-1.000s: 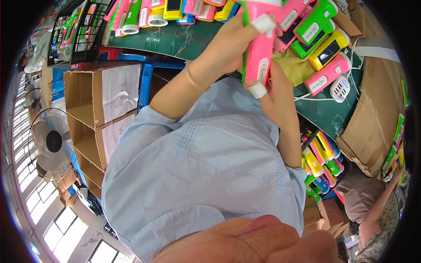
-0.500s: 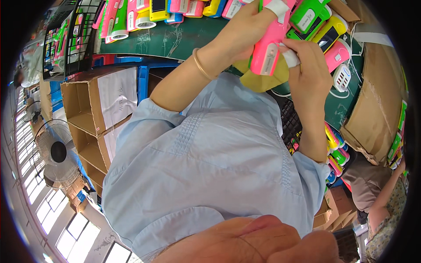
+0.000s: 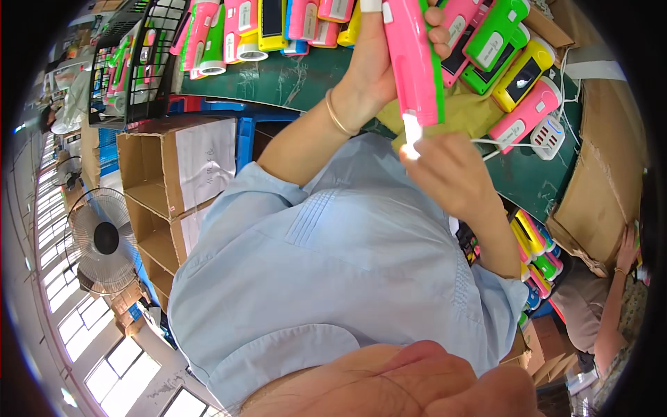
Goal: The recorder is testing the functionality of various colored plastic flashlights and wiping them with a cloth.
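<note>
My left hand (image 3: 375, 73) is wrapped round a pink flashlight with a green side (image 3: 415, 66), held tilted above the table. White wrapping (image 3: 372, 5) covers its thumb. Just below the flashlight's lower end, my right hand (image 3: 451, 170) is closed, its fingertips pinched on the end of a white charging cable (image 3: 484, 141). The plug itself is hidden. Between the fingertips and the flashlight is a glaring white patch; I cannot tell whether it is finger wrapping or light. A yellow cloth (image 3: 462, 115) lies beneath. The cable leads toward a white multi-port USB charger (image 3: 547, 137).
Several pink, green and yellow flashlights (image 3: 526, 75) lie along the green table (image 3: 278, 73). A black wire basket (image 3: 142, 59) stands at far left, above cardboard compartments (image 3: 146, 170) and a fan (image 3: 105, 238). Cardboard (image 3: 597, 153) borders the right side; another person's arm (image 3: 615, 306) is beyond it.
The flashlight has risen and turned more upright in my left hand. My right hand has moved down from its side to its lower end, now with the white cable at its fingers.
</note>
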A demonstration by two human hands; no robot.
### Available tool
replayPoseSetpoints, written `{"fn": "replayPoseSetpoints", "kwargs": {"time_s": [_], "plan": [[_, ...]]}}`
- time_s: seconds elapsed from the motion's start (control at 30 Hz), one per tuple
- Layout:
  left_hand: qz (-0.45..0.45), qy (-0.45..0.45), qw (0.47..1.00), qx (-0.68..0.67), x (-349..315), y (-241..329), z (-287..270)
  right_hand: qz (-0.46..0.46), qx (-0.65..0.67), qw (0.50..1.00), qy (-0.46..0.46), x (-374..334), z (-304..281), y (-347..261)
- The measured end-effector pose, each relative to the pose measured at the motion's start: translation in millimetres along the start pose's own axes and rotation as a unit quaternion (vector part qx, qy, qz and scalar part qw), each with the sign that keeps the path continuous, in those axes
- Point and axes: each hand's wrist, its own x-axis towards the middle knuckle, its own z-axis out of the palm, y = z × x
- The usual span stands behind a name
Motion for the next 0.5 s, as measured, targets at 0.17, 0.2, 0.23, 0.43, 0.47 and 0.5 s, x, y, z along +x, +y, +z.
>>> {"fn": "replayPoseSetpoints", "kwargs": {"time_s": [0.17,0.2,0.23,0.43,0.47,0.5], "plan": [[-0.075,-0.145,0.976,-0.146,-5,-11,-14,0.019,-0.086,0.991,0.097,6,8,-8],[-0.099,-0.195,0.959,-0.178,1,-15,-10,0.075,-0.116,0.982,0.127,7,15,-6],[-0.046,-0.161,0.975,-0.148,-8,-18,-6,0.202,-0.11,0.954,0.194,16,22,-12],[0.051,-0.029,0.929,0.366,-23,-8,0,0.451,0.239,0.833,0.213,4,37,23],[0.011,0.017,0.95,0.311,-23,-6,0,0.436,0.327,0.805,0.234,2,31,21],[-0.03,0.063,0.965,0.253,-24,-4,0,0.41,0.271,0.848,0.197,-3,25,24]]}}
